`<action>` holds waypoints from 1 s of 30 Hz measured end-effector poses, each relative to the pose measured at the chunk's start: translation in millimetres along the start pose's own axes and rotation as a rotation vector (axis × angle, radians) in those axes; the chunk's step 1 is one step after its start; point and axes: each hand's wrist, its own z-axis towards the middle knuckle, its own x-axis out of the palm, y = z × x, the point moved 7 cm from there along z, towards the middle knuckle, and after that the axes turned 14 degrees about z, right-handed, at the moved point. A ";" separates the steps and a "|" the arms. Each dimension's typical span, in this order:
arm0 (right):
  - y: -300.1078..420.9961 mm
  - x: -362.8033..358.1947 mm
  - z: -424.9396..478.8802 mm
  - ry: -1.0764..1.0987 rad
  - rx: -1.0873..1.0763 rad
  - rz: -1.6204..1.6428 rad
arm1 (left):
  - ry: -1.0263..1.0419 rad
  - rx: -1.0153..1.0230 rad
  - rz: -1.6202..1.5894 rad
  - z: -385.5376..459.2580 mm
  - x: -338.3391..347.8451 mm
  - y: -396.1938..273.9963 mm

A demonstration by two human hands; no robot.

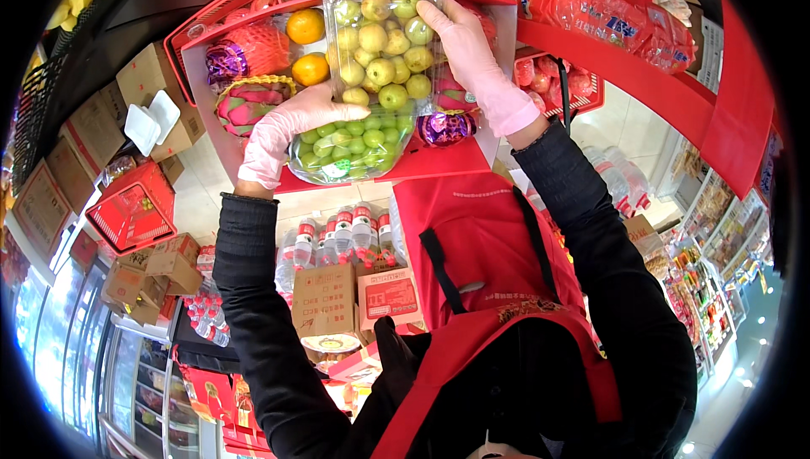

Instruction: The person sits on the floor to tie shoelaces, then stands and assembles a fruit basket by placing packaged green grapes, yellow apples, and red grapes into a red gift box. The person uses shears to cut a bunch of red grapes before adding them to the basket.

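A clear plastic box of yellow-green jujubes [381,71] lies over the middle of a red gift box [342,185]. Gloved in thin pink, my right hand [465,47] grips its upper right side. My left hand [304,114], gloved too, is at its lower left edge, thumb across the lower edge. Just below, a clear pack of green grapes [354,149] lies partly under it. Left of it are two oranges [306,27], a dragon fruit [252,104] and a purple-wrapped fruit in red foam net [253,51]. Another dragon fruit [450,93] and purple-wrapped item [446,128] sit at the right.
Red baskets [131,217] stand at left, behind the gift box and at right [585,89]. Cardboard boxes [326,301] and bottled drinks [361,231] are below the box. A red bag [468,231] hangs close to my body. Packaged goods [607,16] lie at upper right.
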 end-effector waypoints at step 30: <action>-6.1 -3.3 2.1 -0.186 -0.195 -0.129 | 0.003 0.204 0.221 -3.8 11.3 -5.9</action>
